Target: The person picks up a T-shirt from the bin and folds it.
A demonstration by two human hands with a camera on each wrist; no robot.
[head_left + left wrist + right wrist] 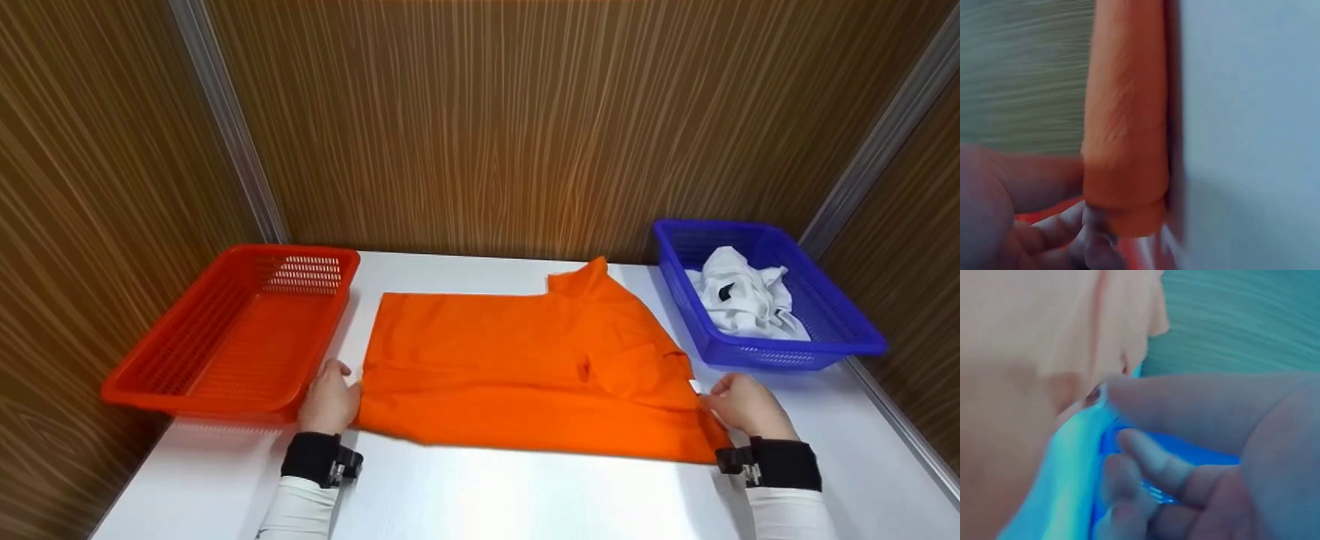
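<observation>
An orange garment [487,375], perhaps a shirt, lies folded across the white table with creases along its front strip. At its left edge is my left hand [328,400]; in the left wrist view, thumb and curled fingers meet the end of the orange fold [1126,124], with the thumb tip hidden by cloth. My right hand [742,405] is at the front right end of the garment. The right wrist view has that thumb right at the edge of the cloth [1072,332], pale in this view, while the other fingers stay loosely bent and apart from the thumb.
A red basket [330,330] stands on the left, close beside my left hand. At the back right is a blue basket [825,349] with a crumpled white cloth [746,296] in it. Wood-patterned panels [480,135] enclose the white table [525,495].
</observation>
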